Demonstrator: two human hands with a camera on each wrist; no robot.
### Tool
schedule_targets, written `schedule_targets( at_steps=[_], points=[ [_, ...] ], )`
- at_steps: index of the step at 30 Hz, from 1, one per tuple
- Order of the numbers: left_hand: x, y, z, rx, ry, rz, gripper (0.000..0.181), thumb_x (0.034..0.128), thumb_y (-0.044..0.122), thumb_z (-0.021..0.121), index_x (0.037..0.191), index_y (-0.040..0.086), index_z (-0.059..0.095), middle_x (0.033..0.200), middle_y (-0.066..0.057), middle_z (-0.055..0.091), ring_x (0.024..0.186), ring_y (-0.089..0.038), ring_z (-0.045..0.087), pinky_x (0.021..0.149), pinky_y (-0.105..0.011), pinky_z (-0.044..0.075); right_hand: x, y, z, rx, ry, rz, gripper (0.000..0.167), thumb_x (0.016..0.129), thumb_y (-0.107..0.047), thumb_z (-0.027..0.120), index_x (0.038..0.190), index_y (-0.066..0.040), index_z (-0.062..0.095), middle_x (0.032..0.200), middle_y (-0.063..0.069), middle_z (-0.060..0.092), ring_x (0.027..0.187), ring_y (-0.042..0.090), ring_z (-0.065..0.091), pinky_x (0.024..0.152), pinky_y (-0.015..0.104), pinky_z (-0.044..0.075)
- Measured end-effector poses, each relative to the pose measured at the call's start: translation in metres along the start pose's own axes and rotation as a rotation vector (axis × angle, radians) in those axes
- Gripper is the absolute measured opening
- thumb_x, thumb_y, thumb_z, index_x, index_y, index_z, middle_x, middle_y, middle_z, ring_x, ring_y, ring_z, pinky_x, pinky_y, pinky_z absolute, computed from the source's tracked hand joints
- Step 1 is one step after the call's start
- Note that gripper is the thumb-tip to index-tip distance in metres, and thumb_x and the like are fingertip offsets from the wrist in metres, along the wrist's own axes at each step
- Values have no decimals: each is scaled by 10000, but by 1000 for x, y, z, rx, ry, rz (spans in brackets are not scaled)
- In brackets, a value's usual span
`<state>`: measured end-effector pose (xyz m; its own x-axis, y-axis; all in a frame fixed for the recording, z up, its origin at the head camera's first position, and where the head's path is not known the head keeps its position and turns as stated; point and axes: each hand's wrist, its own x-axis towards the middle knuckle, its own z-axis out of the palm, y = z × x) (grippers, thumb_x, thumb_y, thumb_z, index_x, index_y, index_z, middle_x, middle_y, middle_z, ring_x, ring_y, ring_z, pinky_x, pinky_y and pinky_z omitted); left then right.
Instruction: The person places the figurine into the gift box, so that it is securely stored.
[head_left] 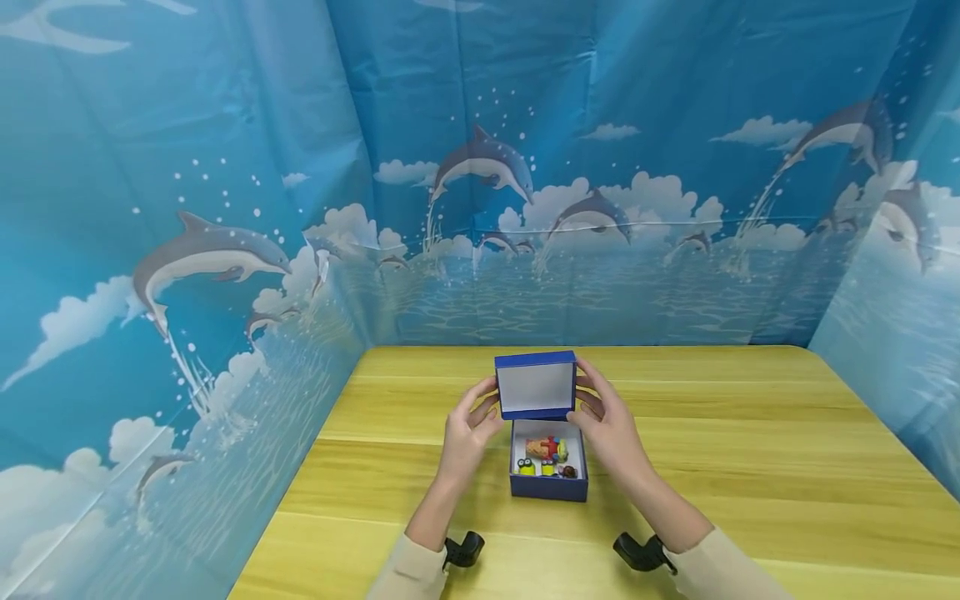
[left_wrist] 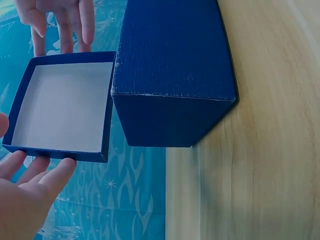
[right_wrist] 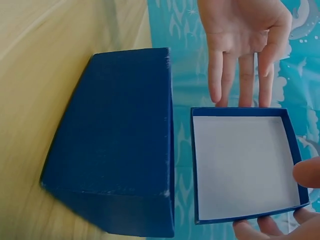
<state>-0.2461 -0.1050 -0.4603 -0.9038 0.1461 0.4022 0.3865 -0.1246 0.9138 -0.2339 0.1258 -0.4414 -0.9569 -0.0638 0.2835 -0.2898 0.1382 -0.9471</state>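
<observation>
A blue box lid point(head_left: 536, 387) with a white inside is held up on edge by both hands, its hollow side toward me. My left hand point(head_left: 463, 440) grips its left side, and my right hand point(head_left: 613, 429) grips the right side. In the right wrist view the right thumb point(right_wrist: 307, 172) lies on the rim. Just below the lid, the open blue box point(head_left: 549, 489) rests on the table. Inside it lie a red, blue and tan figure point(head_left: 546, 449), two small yellow toys with round eyes point(head_left: 527, 468) and a small brown item point(head_left: 568, 472).
The box stands on a yellow wood-grain table point(head_left: 712, 467). Behind and to both sides hangs a blue curtain with dolphins point(head_left: 480, 167). A black wrist mount point(head_left: 465, 550) sits on the left wrist, another point(head_left: 641, 552) on the right.
</observation>
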Motion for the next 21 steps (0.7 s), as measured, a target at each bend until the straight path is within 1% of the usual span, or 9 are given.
schedule_targets(
  at_steps=[1,4,8,10,15,18,21],
  points=[
    [0,0,0,4,-4,-1,607,909,-114,561,1489,34,460,1501,-178,454,1374,-386,444,1147,-485,335,-1,0,0,-4,0,-10,762,966,13,570,1590,-322,289,1495,136,412,1387,362,419,1167,495,312],
    [0,1,1,20,-12,-16,634,921,-103,566,1515,79,441,1503,-168,457,1384,-375,433,1152,-468,331,-2,1,-1,-1,3,-28,782,954,20,583,1587,-335,291,1508,132,400,1401,358,404,1173,473,303],
    [0,1,2,50,-27,-16,661,927,-88,579,1533,126,425,1512,-160,451,1393,-369,423,1152,-495,323,-5,3,-2,12,10,-39,787,947,38,579,1580,-338,299,1524,143,380,1422,367,374,1176,470,297],
    [-1,9,4,62,-42,-15,668,919,-92,583,1538,81,403,1521,-186,435,1395,-396,410,1150,-534,313,-6,4,-4,19,7,-38,777,950,41,574,1579,-326,302,1525,150,377,1429,366,364,1178,477,290],
    [-5,31,8,89,-78,-18,678,891,-120,582,1524,-57,348,1518,-277,399,1390,-472,376,1136,-605,296,-9,6,-7,23,-2,-56,752,954,67,556,1574,-283,313,1522,154,387,1425,366,362,1177,542,266],
    [-6,29,9,92,-89,-22,688,889,-117,585,1528,-54,340,1522,-282,391,1392,-474,372,1137,-601,297,-10,9,-8,11,3,-77,754,948,89,549,1572,-266,317,1528,146,398,1423,364,360,1170,571,263],
    [-6,26,9,87,-94,-37,694,890,-109,589,1534,-43,339,1531,-270,386,1397,-471,367,1146,-578,298,-11,11,-9,0,7,-85,747,946,83,558,1569,-252,320,1527,142,409,1422,352,366,1169,573,263]
  ],
)
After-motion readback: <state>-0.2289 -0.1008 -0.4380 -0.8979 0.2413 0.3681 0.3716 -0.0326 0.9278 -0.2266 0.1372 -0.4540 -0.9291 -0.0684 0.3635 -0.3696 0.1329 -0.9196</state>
